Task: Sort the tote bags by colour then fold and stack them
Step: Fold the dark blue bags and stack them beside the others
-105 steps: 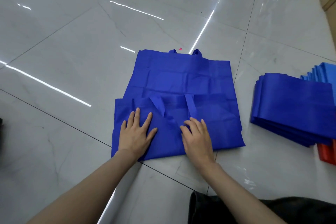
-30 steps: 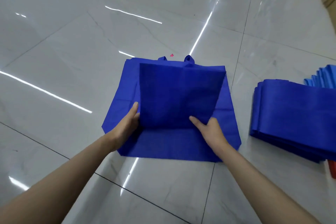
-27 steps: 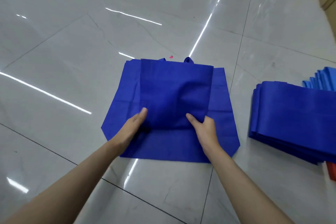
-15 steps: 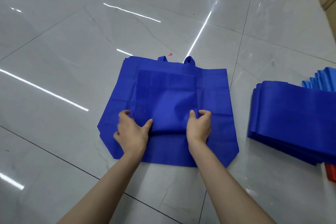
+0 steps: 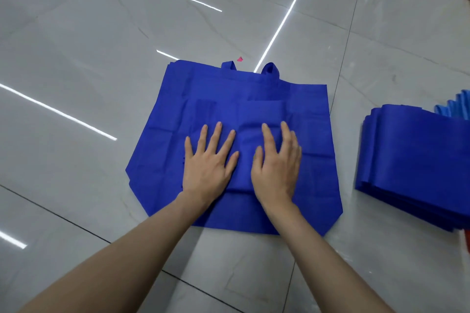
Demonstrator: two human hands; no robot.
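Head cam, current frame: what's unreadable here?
All head view.
Folded bag: the left hand and right hand lie flat on it, hiding its sides.
Flat bag underneath: layers cannot be counted.
Dark blue stack: cut by the right edge, count unclear.
Light blue bags: only a corner shows behind the stack.
Red thing: a sliver at the right edge.
Pink scrap: too small to identify.

Royal-blue tote bags (image 5: 307,119) lie on a grey-veined white floor (image 5: 101,46).
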